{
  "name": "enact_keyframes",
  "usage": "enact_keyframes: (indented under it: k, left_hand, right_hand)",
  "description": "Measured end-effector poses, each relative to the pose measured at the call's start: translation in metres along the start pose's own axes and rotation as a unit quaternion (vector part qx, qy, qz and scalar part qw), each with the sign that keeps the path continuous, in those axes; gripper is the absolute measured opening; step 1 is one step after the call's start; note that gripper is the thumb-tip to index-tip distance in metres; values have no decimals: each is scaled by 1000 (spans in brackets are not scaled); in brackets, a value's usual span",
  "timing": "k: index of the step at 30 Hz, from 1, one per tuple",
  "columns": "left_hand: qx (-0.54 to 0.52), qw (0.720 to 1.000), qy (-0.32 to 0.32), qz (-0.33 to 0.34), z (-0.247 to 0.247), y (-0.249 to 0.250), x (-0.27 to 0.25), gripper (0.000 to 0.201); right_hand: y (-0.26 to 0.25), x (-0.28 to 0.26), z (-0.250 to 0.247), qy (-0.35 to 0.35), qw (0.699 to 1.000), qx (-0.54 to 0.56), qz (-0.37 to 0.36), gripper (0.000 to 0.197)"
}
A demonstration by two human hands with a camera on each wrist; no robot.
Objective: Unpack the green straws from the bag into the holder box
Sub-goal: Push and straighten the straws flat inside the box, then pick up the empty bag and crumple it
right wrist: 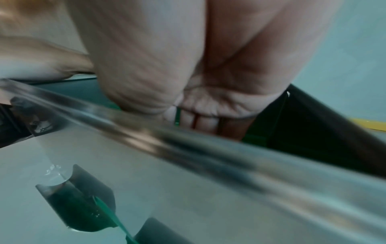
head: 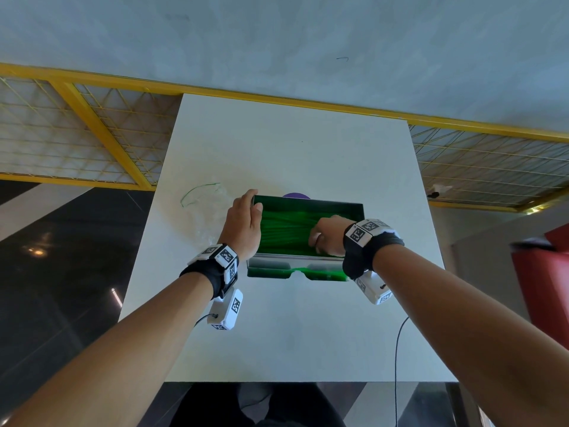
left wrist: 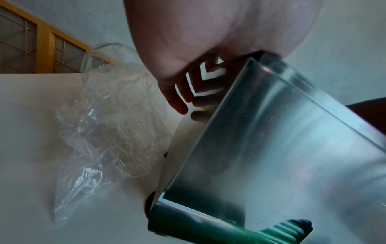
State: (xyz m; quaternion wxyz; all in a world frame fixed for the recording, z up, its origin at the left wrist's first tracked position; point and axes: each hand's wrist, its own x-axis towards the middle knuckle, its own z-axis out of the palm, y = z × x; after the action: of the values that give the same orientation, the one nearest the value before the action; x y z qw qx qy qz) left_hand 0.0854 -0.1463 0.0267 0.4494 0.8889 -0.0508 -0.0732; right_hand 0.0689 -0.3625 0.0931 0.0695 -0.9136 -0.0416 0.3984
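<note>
A metal holder box (head: pixel 295 257) stands mid-table, open on top and filled with green straws (head: pixel 286 224). My left hand (head: pixel 243 223) holds its left wall, thumb over the rim and fingers (left wrist: pixel 177 100) straight down the outside of the box (left wrist: pixel 282 148). My right hand (head: pixel 328 237) is inside the box with its fingers pressing down on the straws. In the right wrist view the fingers (right wrist: pixel 208 122) run straight down behind the box rim (right wrist: pixel 188 143), their tips hidden. The clear bag (head: pixel 209 217) lies crumpled and empty left of the box, also in the left wrist view (left wrist: pixel 108 123).
Green straws show in the box's low front slot (head: pixel 326 274). A purple object (head: pixel 296 196) peeks out behind the box. A black cable (head: pixel 397 349) crosses the table's near right side. Yellow mesh panels (head: pixel 77 131) stand beyond the white table (head: pixel 292 334); something red (head: pixel 548 272) is at the right.
</note>
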Motion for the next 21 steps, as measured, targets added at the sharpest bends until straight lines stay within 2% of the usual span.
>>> enact_keyframes:
  k: [4,11,16,18,20,21]
  left_hand:
    - [4,1000,-8,-4,-2,3,0,43]
    - [10,1000,-20,-10,-6,9,0,47]
    - [23,999,-31,2,-15,21,-8,52]
    - [32,999,-10,31,-27,22,-7,52]
    - [72,995,52,35,-48,17,-4,52]
    - [102,990,92,14,-59,12,-3,56]
  right_hand:
    - [-1,-3,-3,54,998,26,-8,31]
    - [-8,-14,-6,78,995,44,-40,22]
    - [-19,-23,-8,164,978,105,-79,14]
    - [-29,-30,-9,186,972,99,-100,16]
    - [-40,-37,-11,202,966,105,-122,17]
    - [-47,-40,-12,209,962,114,-134,16]
